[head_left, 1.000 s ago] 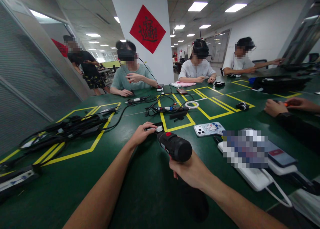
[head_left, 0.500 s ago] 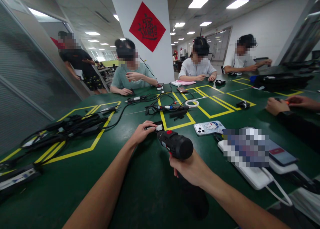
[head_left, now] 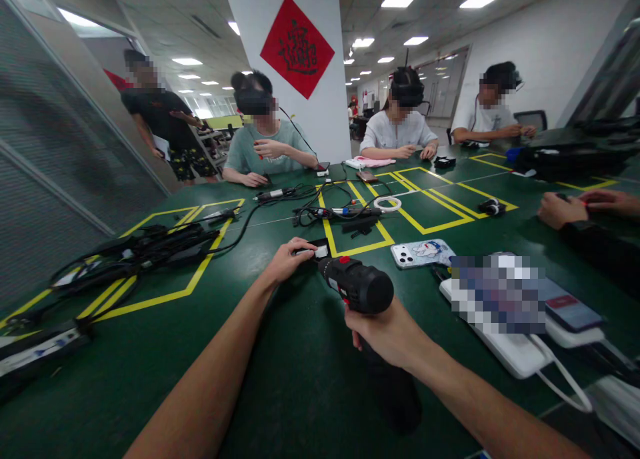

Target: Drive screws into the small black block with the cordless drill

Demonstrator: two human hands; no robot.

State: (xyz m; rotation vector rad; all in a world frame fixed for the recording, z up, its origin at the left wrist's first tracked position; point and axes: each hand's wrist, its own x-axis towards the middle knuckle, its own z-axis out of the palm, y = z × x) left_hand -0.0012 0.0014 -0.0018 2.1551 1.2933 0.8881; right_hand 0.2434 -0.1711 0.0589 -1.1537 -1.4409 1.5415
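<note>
My right hand point(head_left: 385, 332) is wrapped round the grip of a black cordless drill point(head_left: 357, 285) with a red switch on top, its nose pointing away from me. My left hand point(head_left: 287, 259) rests on the green table point(head_left: 280, 379) with its fingers closed on a small black part with a white label point(head_left: 315, 250). The drill's nose sits right against that part. The drill's tip is hidden behind the part.
A phone in a cartoon case point(head_left: 423, 253) lies right of the drill, then white power banks point(head_left: 505, 345) with cables. Black cables and a power strip point(head_left: 145, 245) cover the left. Several people sit across the table; another person's hands point(head_left: 565, 209) work at the right.
The drill and both hands have stayed together on the part. The view has shifted slightly, and the standing person at the back left has moved a little.
</note>
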